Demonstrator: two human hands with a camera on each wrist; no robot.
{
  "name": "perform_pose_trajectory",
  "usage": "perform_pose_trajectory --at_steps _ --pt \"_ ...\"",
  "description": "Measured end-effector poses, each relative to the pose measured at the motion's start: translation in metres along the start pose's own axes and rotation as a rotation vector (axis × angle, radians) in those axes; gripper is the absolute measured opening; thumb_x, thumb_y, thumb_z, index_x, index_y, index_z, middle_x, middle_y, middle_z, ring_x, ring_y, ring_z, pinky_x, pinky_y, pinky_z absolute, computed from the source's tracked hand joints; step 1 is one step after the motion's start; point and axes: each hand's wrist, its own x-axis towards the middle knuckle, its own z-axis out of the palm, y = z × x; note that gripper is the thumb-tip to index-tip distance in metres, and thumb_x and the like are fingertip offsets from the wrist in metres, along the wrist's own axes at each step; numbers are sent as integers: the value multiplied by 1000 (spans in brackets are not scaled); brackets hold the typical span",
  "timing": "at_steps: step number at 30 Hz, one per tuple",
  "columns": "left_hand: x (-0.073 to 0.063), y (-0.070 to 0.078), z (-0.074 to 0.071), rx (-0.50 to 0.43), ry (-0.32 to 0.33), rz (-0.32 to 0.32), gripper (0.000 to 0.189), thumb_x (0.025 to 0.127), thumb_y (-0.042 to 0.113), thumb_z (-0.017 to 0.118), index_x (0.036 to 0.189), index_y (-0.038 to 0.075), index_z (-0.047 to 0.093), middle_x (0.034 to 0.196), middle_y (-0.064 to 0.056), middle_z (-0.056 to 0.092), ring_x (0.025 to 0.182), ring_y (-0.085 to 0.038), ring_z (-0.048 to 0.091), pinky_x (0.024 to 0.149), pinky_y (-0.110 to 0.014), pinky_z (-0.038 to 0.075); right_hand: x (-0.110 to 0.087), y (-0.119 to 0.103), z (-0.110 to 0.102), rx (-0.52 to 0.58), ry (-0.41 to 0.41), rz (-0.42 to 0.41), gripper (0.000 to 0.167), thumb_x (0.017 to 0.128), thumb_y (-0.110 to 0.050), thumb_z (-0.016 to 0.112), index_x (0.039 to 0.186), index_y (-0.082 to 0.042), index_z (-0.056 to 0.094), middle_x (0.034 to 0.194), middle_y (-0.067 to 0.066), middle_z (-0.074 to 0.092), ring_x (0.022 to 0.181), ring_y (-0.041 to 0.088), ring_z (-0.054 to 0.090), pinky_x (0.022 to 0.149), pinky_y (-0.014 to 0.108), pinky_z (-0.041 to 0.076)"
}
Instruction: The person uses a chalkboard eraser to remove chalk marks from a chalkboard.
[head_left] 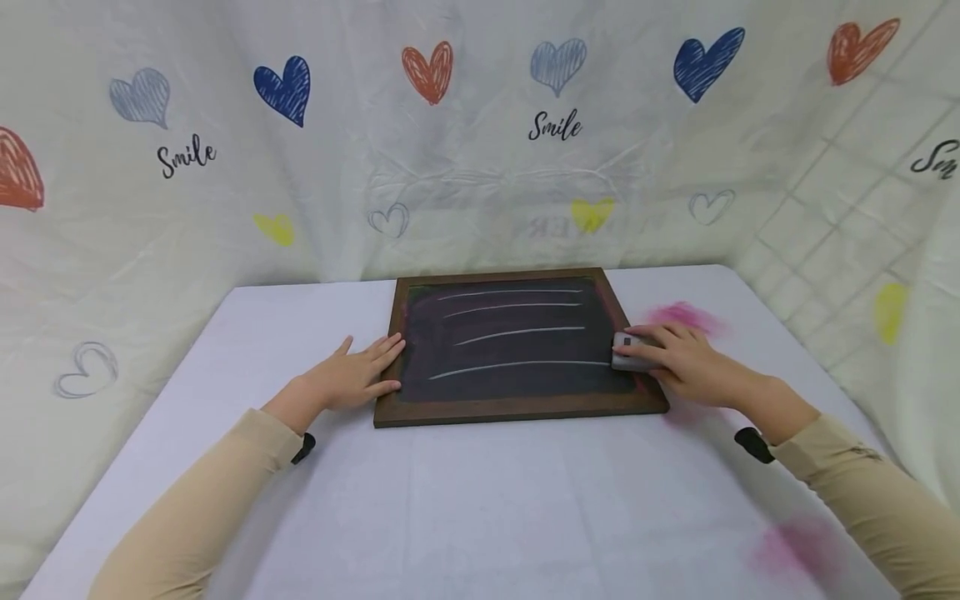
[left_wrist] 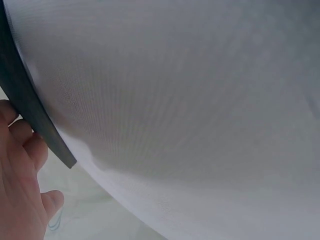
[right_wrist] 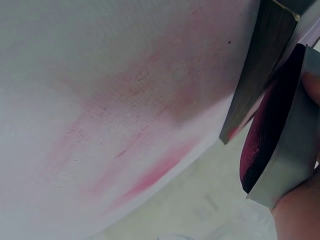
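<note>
Tan sleeves [head_left: 202,508] reach in from both lower corners, closest to the camera. Between the two hands lies a chalkboard [head_left: 517,386] on a white table [head_left: 487,500]; the left hand [head_left: 356,372] is spread, laid against the left side of its brown frame [head_left: 517,410]. Across from it, the right hand [head_left: 693,362] pinches a grey eraser [head_left: 632,352] at the board's right side; I cannot tell whether it touches the surface. Only the right wrist view reveals the eraser's dark pad [right_wrist: 270,125], tinged pink. Only the head view shows the board's dark face, crossed by four slightly bowed white lines [head_left: 521,331], with reddish smudges [head_left: 641,383] along the right edge.
</note>
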Motion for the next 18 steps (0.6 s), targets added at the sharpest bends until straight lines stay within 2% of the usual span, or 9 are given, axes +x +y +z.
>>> perform_pose_trajectory --at_steps 4,11,18 --pt "1 -1 2 3 1 0 79 109 55 39 166 9 12 171 -11 7 155 -28 16 118 -69 4 1 1 3 20 9 -6 68 75 15 76 134 -16 64 138 18 55 115 48 50 79 65 43" --pt "-1 1 0 6 9 -6 78 108 56 38 166 8 13 171 -12 9 155 -28 19 118 -69 6 4 -2 4 49 -30 22 68 79 14 75 137 -18 62 139 20 53 114 49 51 76 65 42" --pt "-2 3 -3 1 7 -1 77 109 53 40 165 7 15 171 -12 10 155 -29 19 118 -69 5 13 -9 7 67 -36 -8 68 77 15 75 137 -15 62 139 21 53 114 47 52 82 65 45"
